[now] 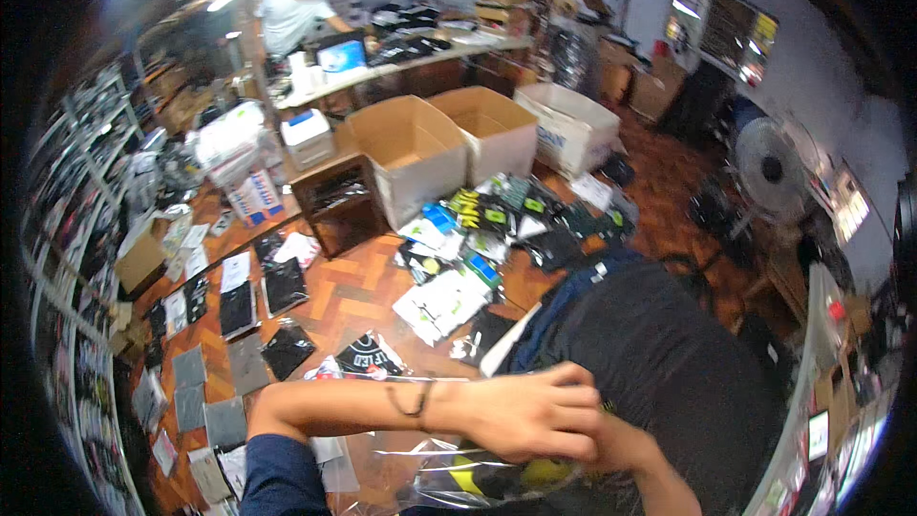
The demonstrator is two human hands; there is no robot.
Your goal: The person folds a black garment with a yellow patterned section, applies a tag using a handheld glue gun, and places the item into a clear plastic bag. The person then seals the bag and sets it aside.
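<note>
My left hand [534, 412], with a dark band at its wrist, reaches across from the left with curled fingers at the end of a clear plastic bag [423, 476]. Inside the bag shows a folded black item with yellow parts [480, 476]. My right hand [620, 441] comes up from the lower right and meets the left one; its fingers are mostly hidden behind the left fingers. Just beyond my hands is a large black cloth-covered form [666, 344], perhaps a bent person's back, with dark blue cloth [548, 319] at its far side.
Bagged garments [448, 304] are heaped on the parquet floor [344, 283]; flat packs [236, 308] lie in rows at left. Beyond stand large cartons [423, 165], a dark wooden cabinet [340, 204] and a person [294, 14] at a long table. Shelving [86, 344] lines the left; a fan [770, 168] stands right.
</note>
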